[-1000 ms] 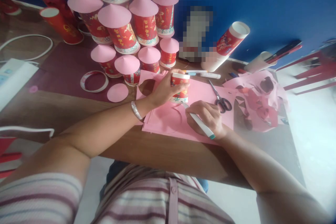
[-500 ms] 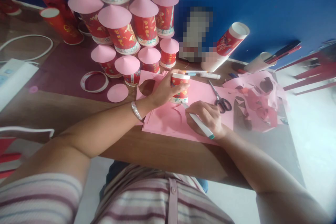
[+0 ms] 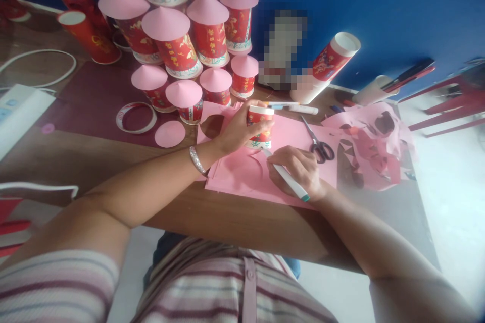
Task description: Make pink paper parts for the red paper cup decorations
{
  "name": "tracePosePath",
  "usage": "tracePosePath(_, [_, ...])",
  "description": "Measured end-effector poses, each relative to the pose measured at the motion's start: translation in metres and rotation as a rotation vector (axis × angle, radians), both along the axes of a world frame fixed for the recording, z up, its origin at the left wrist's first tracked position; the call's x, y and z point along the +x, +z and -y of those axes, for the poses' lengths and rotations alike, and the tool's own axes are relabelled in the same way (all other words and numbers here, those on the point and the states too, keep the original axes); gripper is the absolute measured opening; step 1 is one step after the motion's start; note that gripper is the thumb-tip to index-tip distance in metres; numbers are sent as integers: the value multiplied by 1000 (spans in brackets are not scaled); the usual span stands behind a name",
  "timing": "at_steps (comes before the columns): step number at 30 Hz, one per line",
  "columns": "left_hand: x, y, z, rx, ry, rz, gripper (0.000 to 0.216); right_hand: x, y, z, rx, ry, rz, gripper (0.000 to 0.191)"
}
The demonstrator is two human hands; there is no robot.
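Observation:
My left hand (image 3: 238,131) is wrapped round a small red paper cup (image 3: 260,127) that stands upside down on a pink paper sheet (image 3: 242,174). My right hand (image 3: 299,169) grips a white pen (image 3: 288,179) with a green end, its tip touching the paper at the cup's base. A curved pen line shows on the sheet beside the cup. Black-handled scissors (image 3: 319,144) lie on the paper just right of my right hand.
Several red cups with pink cone lids (image 3: 172,43) stand at the back. A pink paper disc (image 3: 170,133) and a cut cup rim ring (image 3: 135,116) lie to the left. Pink paper scraps (image 3: 373,144) pile at the right. The table edge (image 3: 235,224) runs near my body.

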State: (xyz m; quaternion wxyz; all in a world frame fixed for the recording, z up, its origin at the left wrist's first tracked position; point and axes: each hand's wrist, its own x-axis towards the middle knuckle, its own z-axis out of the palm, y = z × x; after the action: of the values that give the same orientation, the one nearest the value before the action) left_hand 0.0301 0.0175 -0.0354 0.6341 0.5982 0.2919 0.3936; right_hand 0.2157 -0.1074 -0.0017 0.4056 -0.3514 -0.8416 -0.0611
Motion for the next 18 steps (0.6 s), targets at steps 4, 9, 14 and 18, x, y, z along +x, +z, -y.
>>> tracePosePath(4, [0,0,0,-4,0,3,56,0,0,0,0,8,-1,23])
tracePosePath(9, [0,1,0,-8,7,3,57,0,0,0,0,15,-1,24])
tracePosePath(14, [0,1,0,5,4,-8,55,-2,2,1,-8,7,8,24])
tracePosePath(18, [1,2,0,-8,-7,1,58,-4,2,1,-42,-6,-16,23])
